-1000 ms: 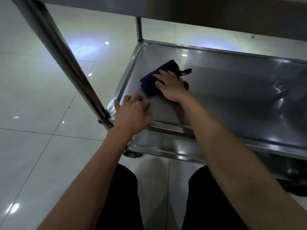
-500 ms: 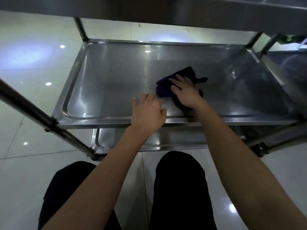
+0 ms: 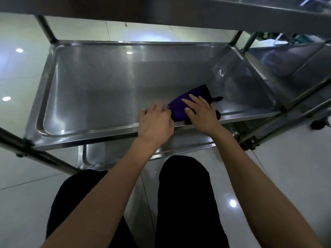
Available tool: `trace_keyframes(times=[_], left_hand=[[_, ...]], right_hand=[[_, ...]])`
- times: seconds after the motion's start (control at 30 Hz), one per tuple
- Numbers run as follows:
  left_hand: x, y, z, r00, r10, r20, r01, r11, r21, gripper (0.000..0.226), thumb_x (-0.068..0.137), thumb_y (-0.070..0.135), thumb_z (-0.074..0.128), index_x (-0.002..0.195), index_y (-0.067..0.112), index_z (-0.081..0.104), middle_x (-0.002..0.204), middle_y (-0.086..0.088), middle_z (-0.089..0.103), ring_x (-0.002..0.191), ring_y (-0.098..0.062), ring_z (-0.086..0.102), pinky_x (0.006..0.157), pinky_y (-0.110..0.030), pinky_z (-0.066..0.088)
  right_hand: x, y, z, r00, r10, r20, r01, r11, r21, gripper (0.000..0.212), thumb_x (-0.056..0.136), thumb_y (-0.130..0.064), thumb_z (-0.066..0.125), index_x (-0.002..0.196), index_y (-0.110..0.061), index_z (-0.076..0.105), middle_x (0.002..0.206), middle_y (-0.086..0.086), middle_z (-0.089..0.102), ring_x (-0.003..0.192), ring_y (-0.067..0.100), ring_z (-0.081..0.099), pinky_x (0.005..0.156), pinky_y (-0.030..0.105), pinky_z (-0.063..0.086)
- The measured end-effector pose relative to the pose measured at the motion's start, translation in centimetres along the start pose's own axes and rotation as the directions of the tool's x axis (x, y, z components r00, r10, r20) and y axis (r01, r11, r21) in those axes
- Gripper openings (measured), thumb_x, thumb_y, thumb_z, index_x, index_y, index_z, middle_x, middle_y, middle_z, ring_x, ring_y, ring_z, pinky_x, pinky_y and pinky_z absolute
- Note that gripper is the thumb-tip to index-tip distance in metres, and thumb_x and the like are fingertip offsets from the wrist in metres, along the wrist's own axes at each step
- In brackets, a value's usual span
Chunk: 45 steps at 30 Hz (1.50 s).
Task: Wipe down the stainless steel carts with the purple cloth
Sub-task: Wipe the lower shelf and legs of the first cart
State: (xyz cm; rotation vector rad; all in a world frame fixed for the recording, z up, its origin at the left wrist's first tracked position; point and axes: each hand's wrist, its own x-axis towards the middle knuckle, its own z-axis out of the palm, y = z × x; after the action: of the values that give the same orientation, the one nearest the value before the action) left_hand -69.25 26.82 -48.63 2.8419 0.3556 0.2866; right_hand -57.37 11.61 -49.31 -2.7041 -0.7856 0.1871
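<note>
Purple cloth [image 3: 180,106] near cart shelf [image 3: 93,97] front edge | right hand [image 3: 201,113] flat, pressing it | left hand [image 3: 155,122] curled over front rim, grasping it

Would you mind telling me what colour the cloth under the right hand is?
The cloth is deep purple with a dark tag or loop at its far end, seen in the head view.

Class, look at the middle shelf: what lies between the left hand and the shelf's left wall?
Only bare steel of the shelf lies between the left hand and that wall, in the head view.
</note>
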Motion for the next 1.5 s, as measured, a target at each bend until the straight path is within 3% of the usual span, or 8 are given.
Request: trace_keyframes(times=[0.13,0.33,0.5,0.63,0.8,1.0,1.3,1.5], left_hand=[[0.0,-0.6,0.3,1.0,0.016,-0.006,-0.016,0.999,-0.029,0.027,0.098,0.03,0.049,0.11,0.017,0.07,0.118,-0.004,0.057,0.11,-0.025,0.053,0.102,-0.051,0.043],[0.1,-0.6,0.4,0.999,-0.004,-0.041,0.001,0.998,-0.064,0.026,0.096,0.031,0.053,0.107,0.016,0.072,0.113,-0.004,0.059,0.107,-0.025,0.054,0.089,-0.045,0.047],[-0.3,-0.1,0.4,0.997,-0.052,-0.053,0.048,0.996,-0.07,0.027,0.098,0.031,0.051,0.109,0.015,0.07,0.118,-0.006,0.058,0.11,-0.028,0.055,0.094,-0.048,0.047],[1.0,1.2,-0.4,0.997,-0.08,0.022,0.081,0.995,-0.053,0.027,0.091,0.026,0.062,0.117,0.02,0.067,0.123,-0.006,0.058,0.12,-0.029,0.049,0.101,-0.05,0.042],[3.3,6.4,0.2,0.996,-0.042,0.08,0.039,0.999,0.036,0.037,0.082,0.011,0.059,0.118,0.019,0.063,0.121,-0.007,0.059,0.12,-0.029,0.049,0.101,-0.049,0.039],[5.0,11.8,2.9,0.998,-0.012,0.067,0.015,0.999,-0.044,0.036,0.087,0.019,0.054,0.123,0.014,0.058,0.122,-0.008,0.059,0.117,-0.029,0.05,0.097,-0.05,0.042],[6.1,15.5,4.8,0.996,-0.044,0.073,0.04,0.998,0.058,0.033,0.09,0.028,0.048,0.111,0.015,0.07,0.116,-0.009,0.059,0.115,-0.033,0.048,0.094,-0.05,0.045],[5.7,15.7,5.0,0.999,-0.016,0.038,0.012,0.996,0.089,0.032,0.093,0.029,0.047,0.109,0.015,0.071,0.117,-0.005,0.058,0.113,-0.03,0.049,0.097,-0.051,0.043]], right_hand=[[0.0,-0.5,-0.1,1.0,0.025,-0.005,-0.025,1.0,-0.002,0.044,0.106,-0.041,0.034,0.15,-0.039,0.037,0.165,-0.01,0.021,0.152,0.017,0.009,0.122,0.052,0.01],[-0.9,-0.8,-0.6,1.0,0.017,-0.012,-0.017,1.0,0.02,0.045,0.105,-0.04,0.04,0.149,-0.036,0.041,0.164,-0.008,0.024,0.152,0.018,0.012,0.121,0.053,0.015],[-1.0,0.5,-1.1,1.0,-0.016,-0.019,0.017,0.998,0.054,0.044,0.105,-0.039,0.041,0.149,-0.034,0.043,0.163,-0.009,0.027,0.152,0.017,0.015,0.122,0.051,0.018],[-0.7,2.1,-1.3,0.999,-0.015,-0.034,0.016,0.999,0.035,0.045,0.104,-0.04,0.041,0.149,-0.034,0.042,0.163,-0.009,0.027,0.152,0.017,0.016,0.121,0.053,0.018],[-0.3,5.5,-2.2,0.998,0.001,-0.059,0.002,0.999,0.049,0.045,0.104,-0.038,0.041,0.149,-0.032,0.042,0.163,-0.008,0.028,0.152,0.017,0.016,0.121,0.053,0.018],[0.3,11.1,-3.8,0.995,0.04,-0.086,-0.035,0.997,0.062,0.045,0.104,-0.039,0.041,0.148,-0.033,0.044,0.162,-0.008,0.029,0.151,0.017,0.017,0.121,0.051,0.018],[0.8,21.5,-7.5,0.97,0.19,-0.154,-0.175,0.979,0.108,0.045,0.103,-0.04,0.041,0.147,-0.034,0.046,0.161,-0.009,0.031,0.151,0.017,0.019,0.121,0.053,0.018],[2.1,25.6,-9.0,0.936,0.318,-0.154,-0.312,0.948,0.06,0.046,0.104,-0.04,0.034,0.15,-0.035,0.041,0.163,-0.008,0.025,0.152,0.02,0.015,0.121,0.056,0.008]])
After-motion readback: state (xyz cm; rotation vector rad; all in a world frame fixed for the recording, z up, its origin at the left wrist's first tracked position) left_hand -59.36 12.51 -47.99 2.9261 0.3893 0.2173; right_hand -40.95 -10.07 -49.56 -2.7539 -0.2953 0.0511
